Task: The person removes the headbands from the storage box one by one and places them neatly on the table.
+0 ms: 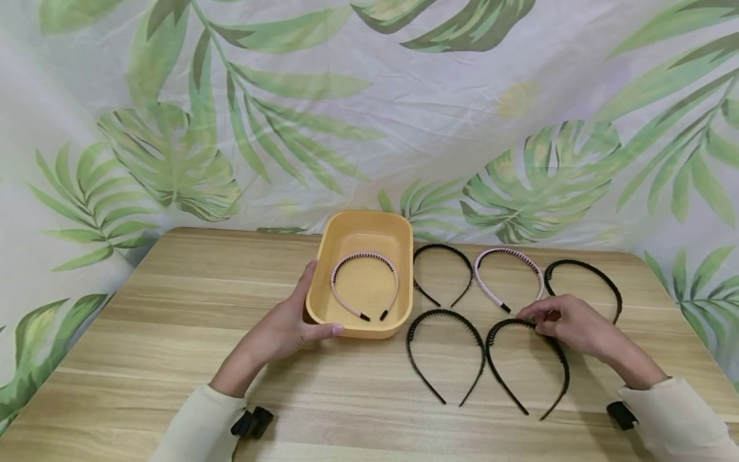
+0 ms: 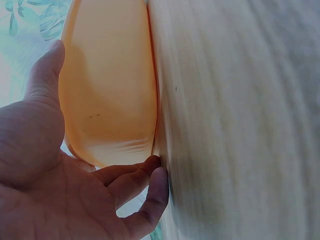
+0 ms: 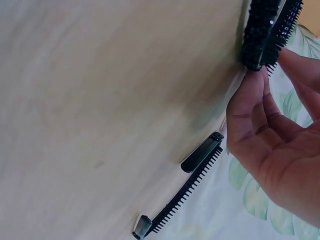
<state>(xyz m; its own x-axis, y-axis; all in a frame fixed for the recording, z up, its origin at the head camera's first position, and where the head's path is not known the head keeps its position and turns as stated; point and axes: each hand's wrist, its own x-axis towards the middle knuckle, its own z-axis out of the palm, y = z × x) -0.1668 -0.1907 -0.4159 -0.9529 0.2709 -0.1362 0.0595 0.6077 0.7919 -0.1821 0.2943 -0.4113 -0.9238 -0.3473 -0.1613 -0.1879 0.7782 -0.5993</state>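
Observation:
My left hand point(image 1: 287, 327) holds a yellow plastic tub point(image 1: 321, 328) at its near left corner, thumb along the front rim and fingers at the left side. Inside lies a pink headband point(image 1: 365, 255) with black teeth and tips. In the left wrist view, the tub's outer wall point(image 2: 110, 75) stands beside the fingers. With thumb and fingertips, my right hand point(image 1: 577, 324) pinches the top of a black toothed headband point(image 1: 566, 369) in the front row. The right wrist view shows that black headband point(image 3: 260, 35) at the fingertips.
Right of the tub, another black headband point(image 1: 444, 313) lies in front. Behind are a black headband point(image 1: 442, 246), a pink headband point(image 1: 488, 295) and a black headband point(image 1: 606, 280). A leaf-patterned cloth point(image 1: 323, 128) hangs behind the wooden table point(image 1: 173, 308).

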